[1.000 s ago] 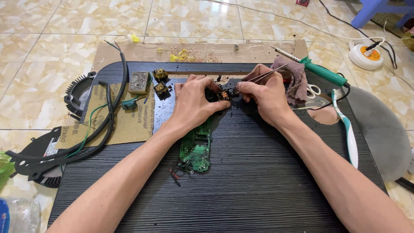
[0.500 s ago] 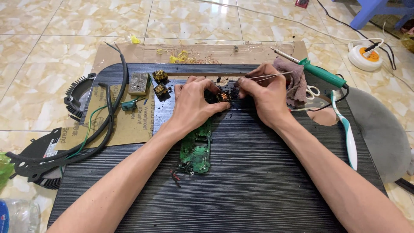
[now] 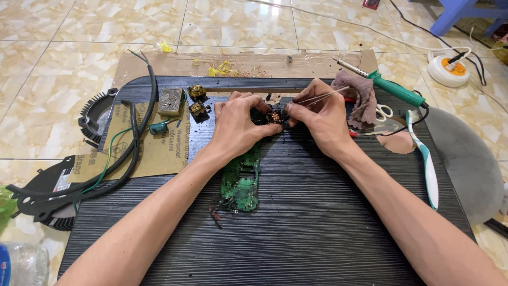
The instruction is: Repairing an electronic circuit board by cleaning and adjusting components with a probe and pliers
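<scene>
left hand [image 3: 239, 123] pinches small coil part [image 3: 273, 116] to steady it at top of green circuit board [image 3: 241, 181] on the black mat [image 3: 317, 222]; right hand [image 3: 317, 117] grips tweezers [image 3: 323, 95] picking at it.

left hand [image 3: 241, 124] and right hand [image 3: 317, 116] pinched close, forearms converging

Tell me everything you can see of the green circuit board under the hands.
The green circuit board lies flat on the black ribbed mat, long side running away from the person. Its near end is bare, showing silvery solder spots, with short red and black wires sticking out of the near left corner. The far end is hidden beneath the left hand, which rests on it. The right hand holds thin tweezers at a small copper-wound part there.
</scene>
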